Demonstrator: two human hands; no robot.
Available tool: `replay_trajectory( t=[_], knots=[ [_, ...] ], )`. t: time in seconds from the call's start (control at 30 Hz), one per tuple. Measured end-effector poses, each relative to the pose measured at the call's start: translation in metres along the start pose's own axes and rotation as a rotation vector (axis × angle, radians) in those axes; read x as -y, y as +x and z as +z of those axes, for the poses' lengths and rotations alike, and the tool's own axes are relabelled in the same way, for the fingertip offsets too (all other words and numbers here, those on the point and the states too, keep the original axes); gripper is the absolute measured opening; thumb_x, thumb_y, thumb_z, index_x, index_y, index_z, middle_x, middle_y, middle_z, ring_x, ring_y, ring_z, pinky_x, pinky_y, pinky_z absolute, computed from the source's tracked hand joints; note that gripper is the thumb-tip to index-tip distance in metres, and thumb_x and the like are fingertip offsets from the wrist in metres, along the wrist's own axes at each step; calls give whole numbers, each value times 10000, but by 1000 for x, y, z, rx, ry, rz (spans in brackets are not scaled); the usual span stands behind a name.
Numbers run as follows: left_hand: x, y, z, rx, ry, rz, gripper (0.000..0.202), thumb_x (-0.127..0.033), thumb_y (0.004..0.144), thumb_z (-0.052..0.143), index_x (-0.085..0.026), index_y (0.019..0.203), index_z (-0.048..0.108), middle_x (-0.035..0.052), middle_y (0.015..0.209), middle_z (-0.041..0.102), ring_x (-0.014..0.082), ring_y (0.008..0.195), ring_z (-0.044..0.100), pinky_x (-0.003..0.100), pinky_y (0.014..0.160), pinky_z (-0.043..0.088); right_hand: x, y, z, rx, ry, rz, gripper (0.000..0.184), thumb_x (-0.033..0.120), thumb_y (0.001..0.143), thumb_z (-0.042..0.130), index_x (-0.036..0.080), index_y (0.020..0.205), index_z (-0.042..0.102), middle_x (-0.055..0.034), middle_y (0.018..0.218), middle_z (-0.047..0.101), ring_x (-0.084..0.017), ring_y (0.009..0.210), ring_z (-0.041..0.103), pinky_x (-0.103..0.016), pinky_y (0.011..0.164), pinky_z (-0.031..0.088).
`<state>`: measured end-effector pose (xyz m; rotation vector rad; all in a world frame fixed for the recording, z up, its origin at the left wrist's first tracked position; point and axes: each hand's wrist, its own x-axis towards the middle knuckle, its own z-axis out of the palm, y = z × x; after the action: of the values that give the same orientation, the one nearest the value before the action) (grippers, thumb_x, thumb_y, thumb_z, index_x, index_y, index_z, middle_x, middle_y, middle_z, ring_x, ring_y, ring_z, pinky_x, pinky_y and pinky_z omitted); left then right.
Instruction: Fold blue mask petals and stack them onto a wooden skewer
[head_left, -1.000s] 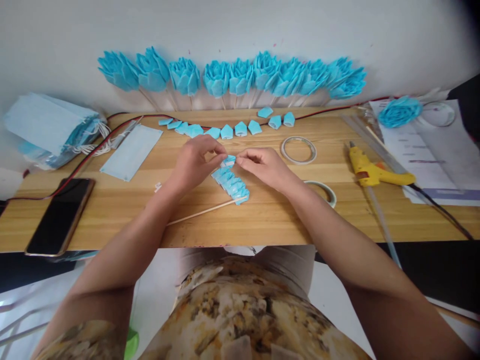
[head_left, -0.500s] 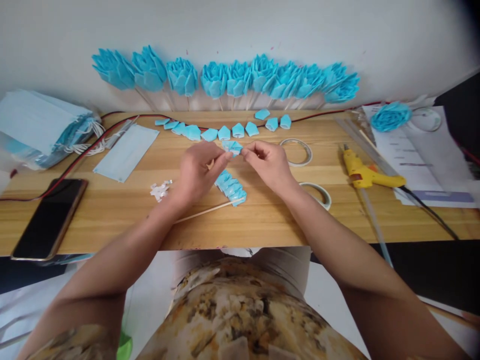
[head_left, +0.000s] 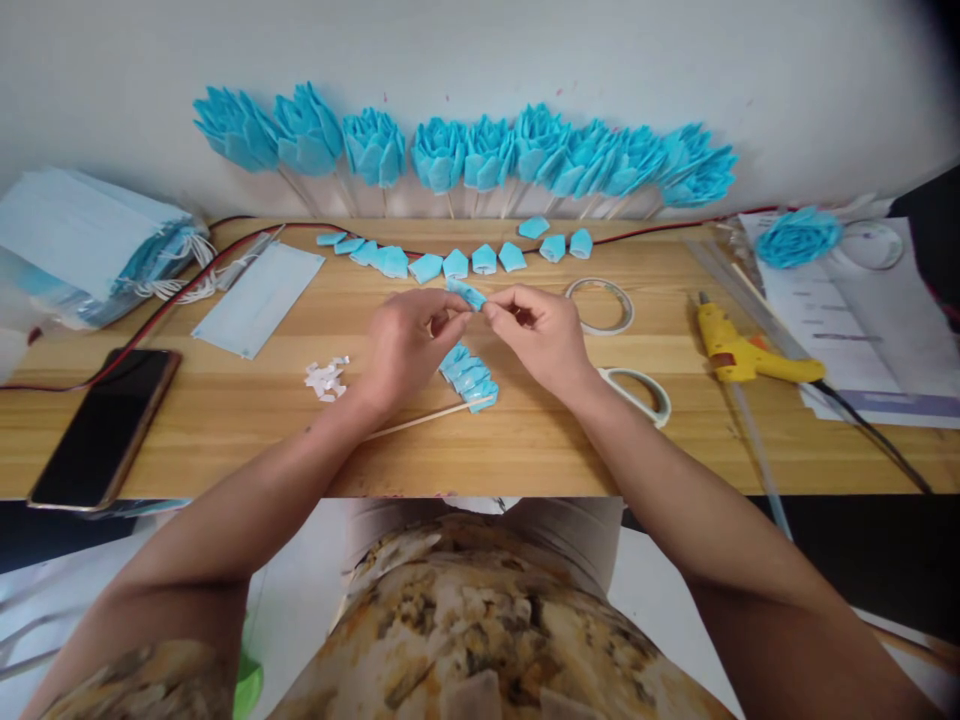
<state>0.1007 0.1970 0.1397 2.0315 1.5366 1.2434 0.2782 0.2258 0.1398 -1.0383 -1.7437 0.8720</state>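
Between my two hands is a small blue fabric petal (head_left: 466, 292), pinched at both ends above the table. My left hand (head_left: 412, 340) is closed on its left side, thumb and forefinger together. My right hand (head_left: 536, 335) pinches the right end the same way. Just below lies an overlapping strip of blue petals (head_left: 469, 375), with a thin wooden stick (head_left: 420, 420) resting across its lower end. A curved row of folded blue petals (head_left: 456, 264) is laid out beyond my hands. Small white scraps (head_left: 325, 380) lie left of my left forearm.
Blue flowers on sticks (head_left: 439, 155) lean along the wall. Two tape rolls (head_left: 600, 306) lie right of my hands, then a yellow glue gun (head_left: 739, 345). At left are a phone (head_left: 105, 428), a flat face mask (head_left: 259, 298) and a mask stack (head_left: 90, 240). A red-black cable (head_left: 157, 325) crosses the table.
The petal between my hands has gone from spread fairly flat to a narrower, folded or tilted shape. Both hands stay close together. The whole view has shifted slightly.
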Motion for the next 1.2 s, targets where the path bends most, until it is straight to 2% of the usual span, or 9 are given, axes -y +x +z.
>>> replay_trajectory(
  t=[0.37, 0.8, 1.1, 1.2],
  knots=[
    [-4, 0, -2, -5, -3, -35, 71, -234, 863, 675, -205, 832, 732, -39, 569, 505, 114, 545, 426, 280, 568, 341, 1, -2, 2, -13, -34, -1, 120, 263, 840, 646, 201, 750, 696, 22, 655, 624, -110, 609, 488, -262, 586, 395],
    [-5, -2, 0, 9, 4, -57, 119, -216, 847, 620, -194, 863, 736, -30, 585, 552, 111, 545, 453, 271, 557, 352, 2, -4, 3, 3, -73, -4, 100, 241, 839, 637, 206, 757, 681, 9, 691, 649, -118, 619, 502, -277, 602, 407],
    [-4, -1, 0, 21, -12, -26, 136, -154, 838, 566, -186, 770, 680, -25, 603, 566, 108, 548, 446, 274, 563, 341, -1, -4, 4, 22, -82, -21, 97, 225, 841, 623, 208, 765, 680, 9, 710, 649, -121, 640, 518, -278, 616, 417],
    [-4, -1, 0, 32, -20, -20, 130, -184, 853, 577, -193, 785, 687, -26, 594, 557, 112, 546, 445, 278, 562, 341, -1, -4, 4, 19, -87, -27, 95, 222, 837, 623, 210, 759, 676, 8, 708, 645, -123, 640, 520, -281, 618, 421]
  ],
)
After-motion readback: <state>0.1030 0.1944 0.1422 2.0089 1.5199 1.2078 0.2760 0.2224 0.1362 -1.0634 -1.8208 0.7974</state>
